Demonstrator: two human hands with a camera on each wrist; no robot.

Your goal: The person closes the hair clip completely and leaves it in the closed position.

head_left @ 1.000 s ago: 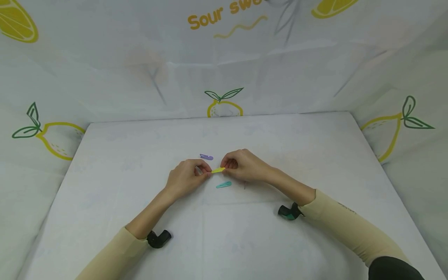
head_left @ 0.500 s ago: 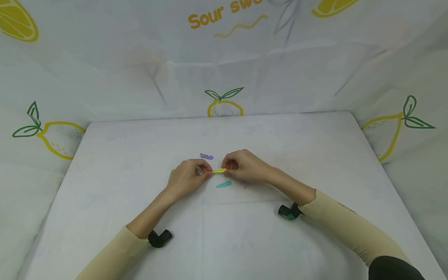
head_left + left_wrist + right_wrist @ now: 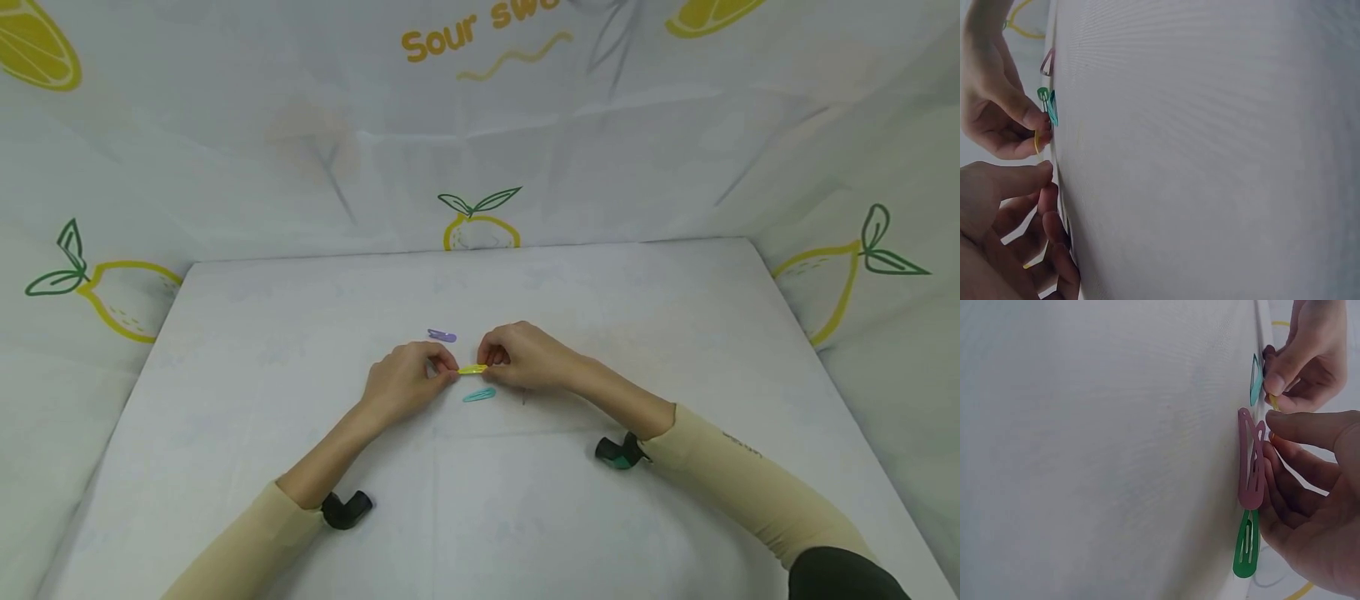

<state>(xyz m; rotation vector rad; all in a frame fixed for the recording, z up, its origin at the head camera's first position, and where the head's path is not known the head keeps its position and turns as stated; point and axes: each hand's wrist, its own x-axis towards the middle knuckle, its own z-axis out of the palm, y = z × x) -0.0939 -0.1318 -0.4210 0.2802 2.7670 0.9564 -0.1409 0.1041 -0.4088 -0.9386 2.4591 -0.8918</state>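
Observation:
A yellow snap hair clip (image 3: 472, 369) lies level between my two hands near the middle of the table. My left hand (image 3: 405, 383) pinches its left end between thumb and fingertips. Its right end is pinched by my right hand (image 3: 528, 357), whose fingertips partly cover it. Just in front of it lies a teal hair clip (image 3: 479, 395), and a purple hair clip (image 3: 442, 336) sits behind. The right wrist view shows a pink hair clip (image 3: 1249, 481) and a green hair clip (image 3: 1245, 550) beside my right hand; the head view mostly hides both behind that hand.
A white cloth covers the table (image 3: 480, 517). White fabric walls (image 3: 225, 167) printed with lemons rise at the back and both sides. A black wrist camera sits at each sleeve cuff, including a left camera (image 3: 347, 510) close above the tabletop.
Both hands have shifted slightly to the right and toward the person, carrying the yellow hair clip along. The teal and purple clips stay where they were.

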